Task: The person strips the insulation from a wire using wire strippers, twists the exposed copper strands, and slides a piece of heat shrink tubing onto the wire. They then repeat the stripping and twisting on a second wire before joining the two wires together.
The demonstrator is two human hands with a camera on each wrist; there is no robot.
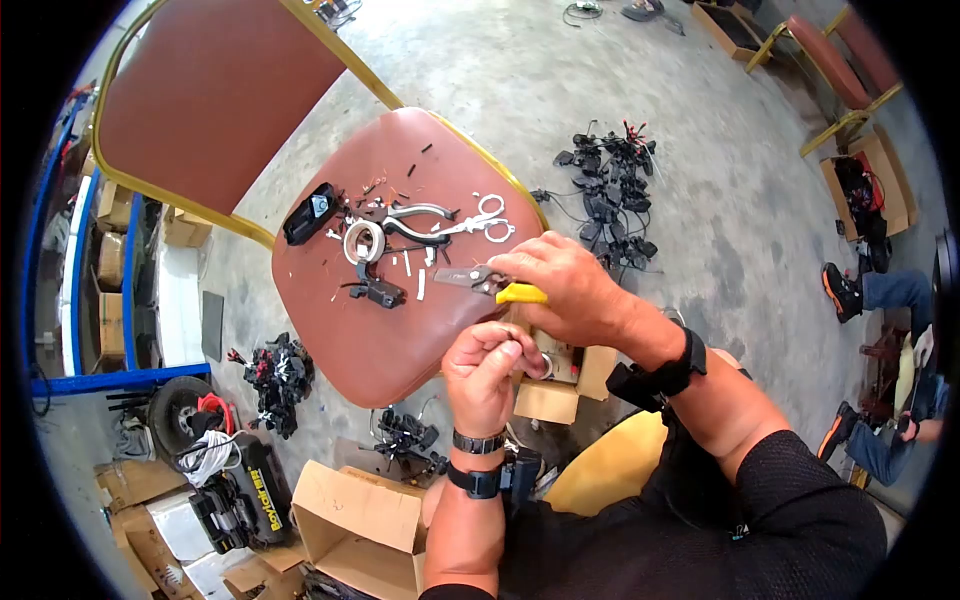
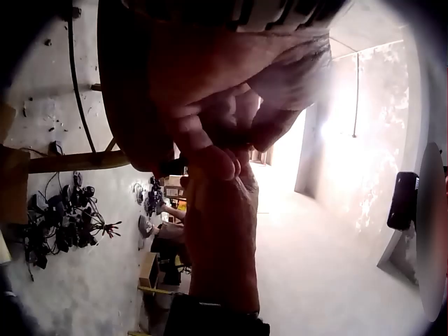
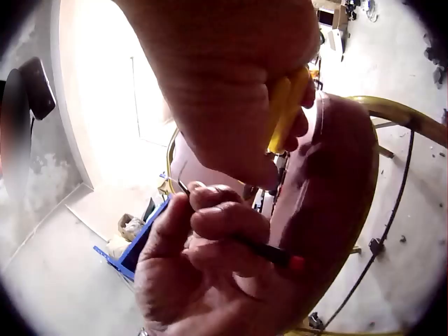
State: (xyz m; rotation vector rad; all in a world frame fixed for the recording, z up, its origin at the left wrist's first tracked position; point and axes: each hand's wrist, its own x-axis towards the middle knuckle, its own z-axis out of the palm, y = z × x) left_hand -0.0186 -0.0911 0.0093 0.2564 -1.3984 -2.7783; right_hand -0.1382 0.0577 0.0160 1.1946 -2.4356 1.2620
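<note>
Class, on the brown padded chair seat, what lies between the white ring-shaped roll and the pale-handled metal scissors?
Pliers with curved grey-and-black handles lie between the roll and the scissors; the head view shows this.

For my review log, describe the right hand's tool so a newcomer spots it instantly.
Find the brown chair. At its seat's near edge, the right hand grips the tool. Its yellow handle distinguishes it from the pliers and scissors lying there.
</note>
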